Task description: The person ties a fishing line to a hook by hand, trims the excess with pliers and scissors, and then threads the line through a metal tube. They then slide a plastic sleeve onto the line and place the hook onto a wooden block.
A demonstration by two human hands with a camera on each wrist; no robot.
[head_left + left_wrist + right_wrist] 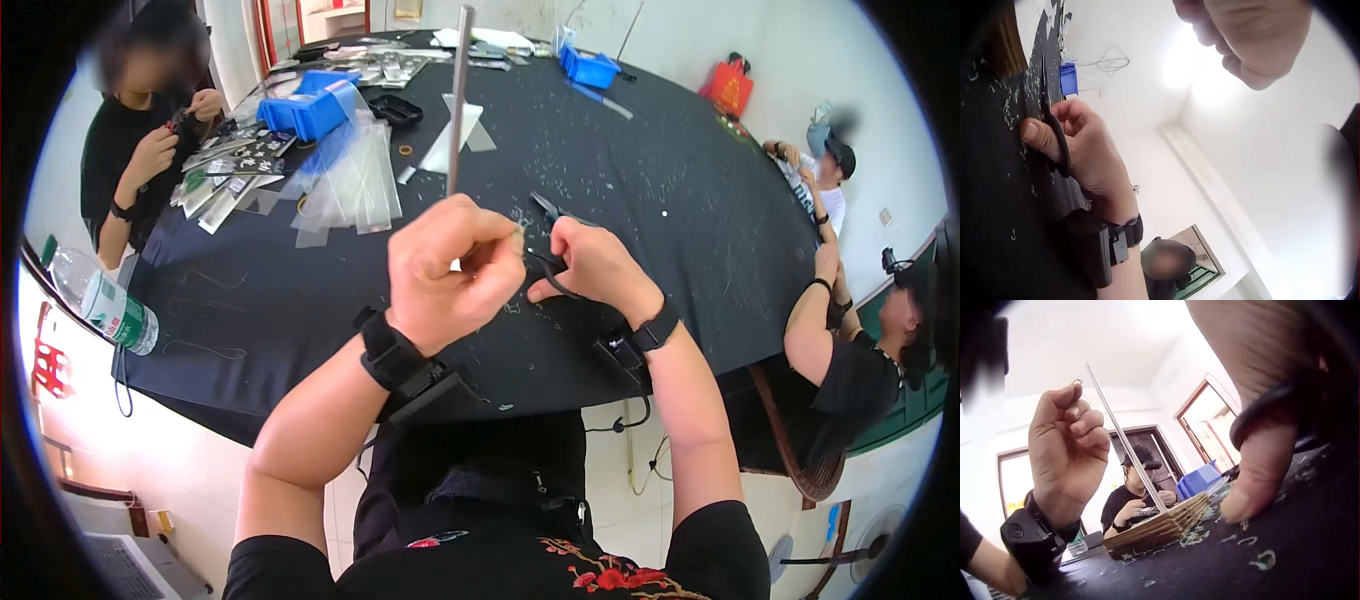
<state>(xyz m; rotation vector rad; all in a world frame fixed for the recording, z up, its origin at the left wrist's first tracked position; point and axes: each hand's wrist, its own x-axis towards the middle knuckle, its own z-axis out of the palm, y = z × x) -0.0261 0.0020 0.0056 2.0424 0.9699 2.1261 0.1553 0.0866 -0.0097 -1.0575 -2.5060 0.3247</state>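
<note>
My left hand (455, 265) is raised over the table, pinching a small thin curl (1077, 381) between thumb and fingertip; it looks like a bit of wire or thread, and I cannot tell which. My right hand (603, 268) holds black-handled scissors (1061, 147) low over the black cloth, thumb through a handle loop, blades pointing away from me. Just beyond my left hand, a metal rod (459, 100) rises from a layered wooden block (1166, 526). In the head view my left hand hides that block. Pale curled scraps (1263, 560) lie around the block and under the scissors.
Clear plastic sleeves (350, 185) and packets lie left on the black-covered table (640, 330), near a blue bin (310, 108). Another blue bin (590, 67) stands at the back. A water bottle (108, 305) stands at the left edge. Other people sit left and right.
</note>
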